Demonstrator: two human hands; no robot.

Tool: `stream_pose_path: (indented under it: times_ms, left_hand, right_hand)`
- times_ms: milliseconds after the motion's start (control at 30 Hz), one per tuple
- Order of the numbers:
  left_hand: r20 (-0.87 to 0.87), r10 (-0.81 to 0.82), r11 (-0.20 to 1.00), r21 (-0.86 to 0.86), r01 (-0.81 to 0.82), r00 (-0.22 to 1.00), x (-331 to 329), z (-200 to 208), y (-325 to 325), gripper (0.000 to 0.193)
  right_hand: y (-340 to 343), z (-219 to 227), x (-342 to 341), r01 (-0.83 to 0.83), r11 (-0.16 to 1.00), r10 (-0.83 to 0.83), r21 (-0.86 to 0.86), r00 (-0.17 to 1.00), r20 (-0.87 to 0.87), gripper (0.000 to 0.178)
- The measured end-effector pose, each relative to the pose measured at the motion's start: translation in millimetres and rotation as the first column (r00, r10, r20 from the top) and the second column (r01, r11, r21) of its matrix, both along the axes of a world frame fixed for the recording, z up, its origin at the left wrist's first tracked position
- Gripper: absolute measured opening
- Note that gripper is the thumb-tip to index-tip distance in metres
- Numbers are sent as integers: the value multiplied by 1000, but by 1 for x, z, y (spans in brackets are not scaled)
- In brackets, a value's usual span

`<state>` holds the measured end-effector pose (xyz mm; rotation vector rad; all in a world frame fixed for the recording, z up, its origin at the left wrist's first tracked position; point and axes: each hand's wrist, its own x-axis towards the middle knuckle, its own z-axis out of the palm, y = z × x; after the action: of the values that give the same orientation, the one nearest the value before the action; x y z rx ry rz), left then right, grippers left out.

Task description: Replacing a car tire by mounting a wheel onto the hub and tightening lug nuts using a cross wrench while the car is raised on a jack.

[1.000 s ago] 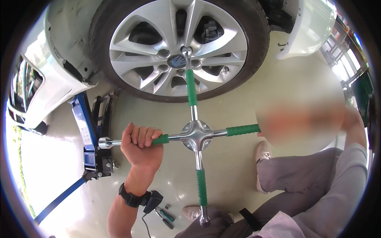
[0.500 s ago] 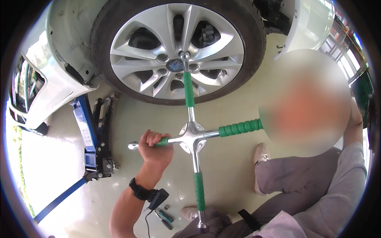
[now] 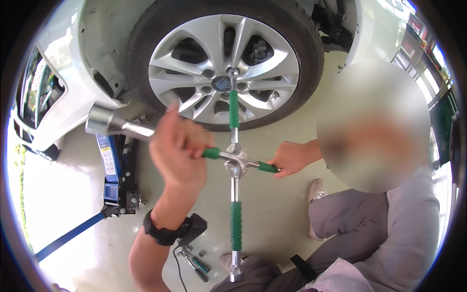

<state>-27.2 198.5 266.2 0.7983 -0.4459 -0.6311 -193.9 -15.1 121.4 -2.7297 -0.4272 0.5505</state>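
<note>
A four-way lug wrench [image 3: 236,160] with chrome arms and green-wrapped grips spans the middle of the view. Its far socket sits at a lug nut position beside the hub of the silver alloy wheel [image 3: 170,73]. My left hand [image 3: 177,143], slightly smeared by motion, is closed round the wrench's left arm, whose large socket end juts up toward me. On the right arm's green grip my right hand [image 3: 291,158] is closed; part of that forearm disappears behind a blurred patch. The wrench's near arm points toward my knees, with nothing gripping it.
Left of the wheel stands a blue and black floor jack [image 3: 111,170], its long handle slanting to the lower left. Pliers [image 3: 194,263] and small metal pieces lie on the floor by my left forearm. White car body panels [image 3: 73,87] flank the black tire [image 3: 143,53].
My left hand has risen with the wrench's left arm, which now tilts up toward me. The right arm has dropped away, and my right hand has come out from behind the blurred patch.
</note>
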Motion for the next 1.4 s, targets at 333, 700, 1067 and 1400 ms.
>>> stream_pose_path:
  times_ms: [333, 700, 1067, 1400]
  left_hand:
    - [734, -396, 871, 491, -29, 552, -43, 46, -59, 43]
    - [751, -627, 771, 637, 24, 208, -65, -8, -58, 30]
    - [658, -202, 926, 369, -77, 726, -34, -104, 1, 27]
    - [-813, -250, 894, 14, 447, 526, -67, -197, -10, 83]
  right_hand:
    - [7, 58, 1, 24, 954, -59, 298, 992, 107, 23]
    - [-1, 181, -34, -419, 703, -101, 575, 741, 664, 29]
    - [5, 195, -48, -356, 887, 33, 294, 683, 730, 15]
    - [2, 196, -58, -206, 908, -154, 364, 644, 749, 18]
